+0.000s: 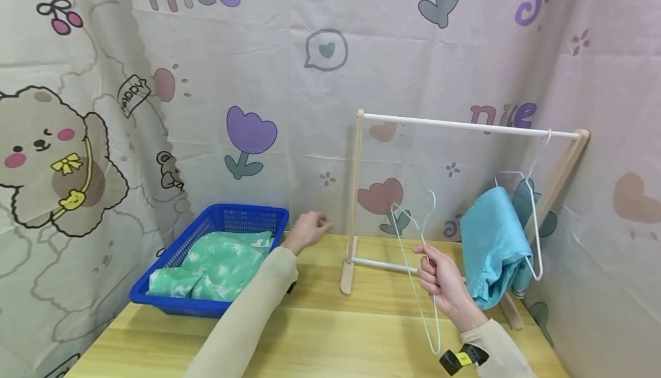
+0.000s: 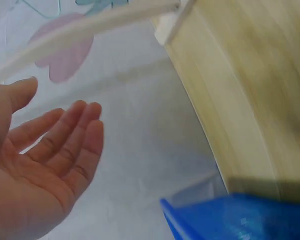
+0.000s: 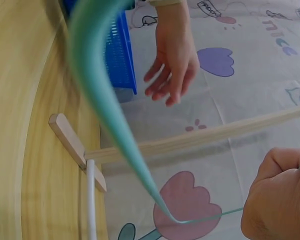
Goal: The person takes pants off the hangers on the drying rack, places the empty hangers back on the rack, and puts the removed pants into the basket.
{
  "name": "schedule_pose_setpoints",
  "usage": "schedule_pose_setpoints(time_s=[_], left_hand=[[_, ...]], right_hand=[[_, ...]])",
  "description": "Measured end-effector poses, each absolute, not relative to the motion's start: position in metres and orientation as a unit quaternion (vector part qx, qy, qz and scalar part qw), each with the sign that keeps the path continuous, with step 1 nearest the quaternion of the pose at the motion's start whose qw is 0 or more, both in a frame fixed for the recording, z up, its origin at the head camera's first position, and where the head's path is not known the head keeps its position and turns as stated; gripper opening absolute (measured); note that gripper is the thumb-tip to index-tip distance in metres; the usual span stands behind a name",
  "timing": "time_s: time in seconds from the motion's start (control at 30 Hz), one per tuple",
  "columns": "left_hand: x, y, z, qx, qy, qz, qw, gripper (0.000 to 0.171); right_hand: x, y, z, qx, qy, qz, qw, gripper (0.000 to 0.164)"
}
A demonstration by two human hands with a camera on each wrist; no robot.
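A pale green clothes hanger (image 1: 413, 275) is gripped in my right hand (image 1: 445, 281), its hook pointing up, in front of the rack. The right wrist view shows the hanger (image 3: 110, 117) very close to the camera. My left hand (image 1: 308, 230) is beside the right rim of the blue basket (image 1: 253, 211) and holds nothing; its fingers are loosely bent in the left wrist view. Green-and-white cloth (image 1: 227, 263) lies bunched in the basket. Folded turquoise cloth (image 1: 493, 240) hangs over a white hanger (image 1: 534, 223) at the rack's right end.
The clothes rack (image 1: 465, 126), with wooden side posts and a white rail, stands at the right of the wooden table (image 1: 330, 332). Printed curtain (image 1: 320, 137) surrounds the back and both sides.
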State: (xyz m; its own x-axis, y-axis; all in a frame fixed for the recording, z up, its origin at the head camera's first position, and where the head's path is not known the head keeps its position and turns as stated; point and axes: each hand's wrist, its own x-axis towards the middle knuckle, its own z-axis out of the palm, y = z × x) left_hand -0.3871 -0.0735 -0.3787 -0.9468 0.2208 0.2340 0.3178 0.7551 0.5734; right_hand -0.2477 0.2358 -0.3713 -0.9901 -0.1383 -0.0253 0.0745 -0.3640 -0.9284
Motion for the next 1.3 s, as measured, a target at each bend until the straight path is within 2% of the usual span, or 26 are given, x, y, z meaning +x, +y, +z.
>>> schedule_pose_setpoints(time_s=[0.4, 0.77, 1.0, 1.3], left_hand=[[-0.393, -0.033, -0.376, -0.236, -0.899, -0.349, 0.12, 0.047], [-0.399, -0.009, -0.357, -0.199, -0.88, -0.389, 0.184, 0.042], [-0.402, -0.003, -0.35, -0.19, -0.873, -0.404, 0.196, 0.021], [-0.403, 0.003, -0.344, -0.167, -0.874, -0.418, 0.183, 0.029]], right_hand=[[-0.248, 0.232, -0.368, -0.032, 0.542, -0.838, 0.054, 0.025], [-0.252, 0.234, -0.363, -0.045, 0.538, -0.84, 0.046, 0.025], [-0.253, 0.233, -0.359, -0.049, 0.533, -0.843, 0.05, 0.026], [-0.255, 0.234, -0.351, -0.068, 0.52, -0.85, 0.049, 0.025]])
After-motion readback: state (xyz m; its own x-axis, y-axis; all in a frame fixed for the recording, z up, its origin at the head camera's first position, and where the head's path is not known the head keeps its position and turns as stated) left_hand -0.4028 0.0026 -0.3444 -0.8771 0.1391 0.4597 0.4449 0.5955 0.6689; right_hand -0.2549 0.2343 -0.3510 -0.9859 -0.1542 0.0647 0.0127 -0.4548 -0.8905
